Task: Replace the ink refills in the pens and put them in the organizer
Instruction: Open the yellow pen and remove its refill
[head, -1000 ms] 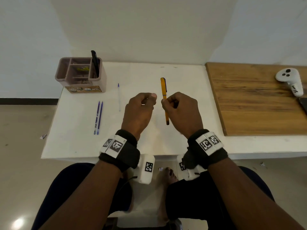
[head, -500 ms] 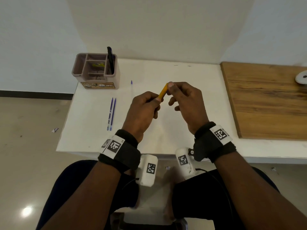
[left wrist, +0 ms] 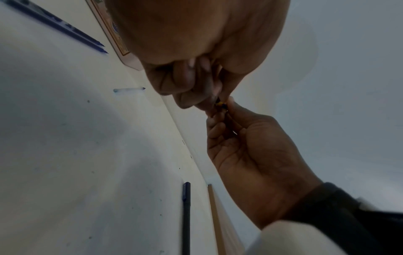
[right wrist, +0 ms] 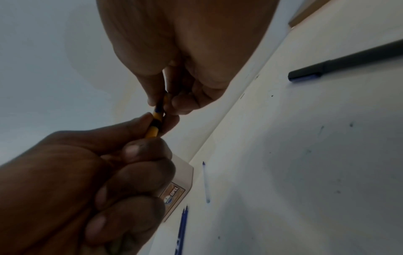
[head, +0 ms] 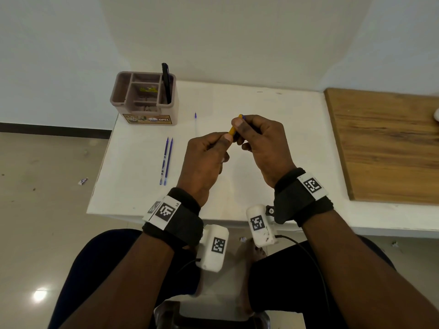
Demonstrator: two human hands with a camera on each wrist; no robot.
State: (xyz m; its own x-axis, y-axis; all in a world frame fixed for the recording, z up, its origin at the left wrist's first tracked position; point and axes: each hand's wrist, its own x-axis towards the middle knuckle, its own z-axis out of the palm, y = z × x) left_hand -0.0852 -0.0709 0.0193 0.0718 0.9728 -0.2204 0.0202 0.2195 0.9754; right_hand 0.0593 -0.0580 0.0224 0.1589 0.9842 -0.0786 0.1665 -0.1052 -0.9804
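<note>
Both hands hold a yellow pen (head: 232, 131) tilted above the white table (head: 273, 103). My left hand (head: 225, 138) grips its lower barrel in curled fingers. My right hand (head: 240, 126) pinches the upper end, where a blue tip (head: 242, 116) shows. The right wrist view shows the pen (right wrist: 155, 127) with black bands between the left hand (right wrist: 152, 134) and the right hand (right wrist: 163, 103). The brown organizer (head: 123, 96) stands at the back left with a black pen (head: 166, 84) in it. Two blue refills (head: 166, 160) lie left of my hands.
A clear, thin refill (head: 195, 124) lies between the organizer and my hands. A black pen (left wrist: 186, 219) lies on the table near the wooden board (head: 384, 143) at the right. The table's front edge is just below my wrists.
The right hand alone held the yellow pen upright; the left hand has taken its lower barrel, and the pen now tilts between both hands. The head view has shifted.
</note>
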